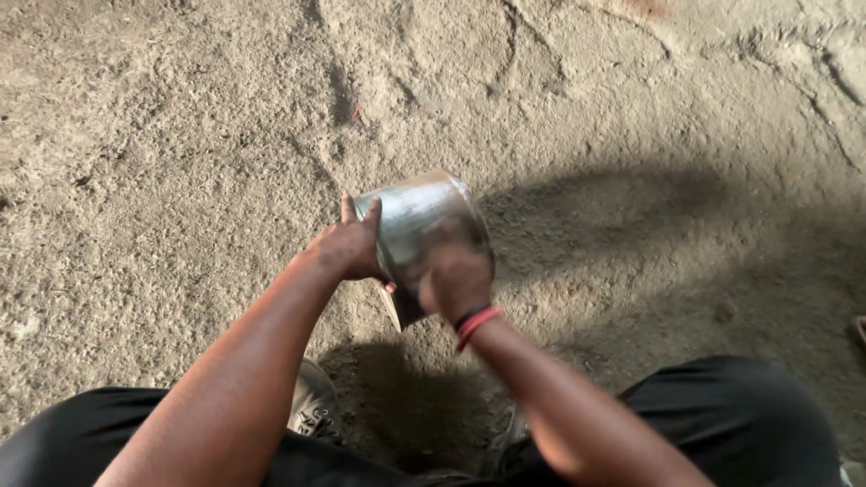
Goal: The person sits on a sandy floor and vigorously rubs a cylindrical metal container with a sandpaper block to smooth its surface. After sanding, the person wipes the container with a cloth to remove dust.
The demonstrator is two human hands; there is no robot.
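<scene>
The left hand [347, 248] holds the side of a shiny round metal pot [417, 216], fingers flat on its smooth wall. The right hand [456, 281] is blurry and presses on the pot's front; its grip cannot be told. A red band [476, 323] circles that wrist. Below the hands lies rough, sandy, cracked ground [180, 135], with a grey shoe [314, 401] nearby.

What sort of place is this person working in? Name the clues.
Probably outdoors or a rough yard: bare, cracked dirt ground with strong shadows. The left hand and right hand hold a metal pot.
</scene>
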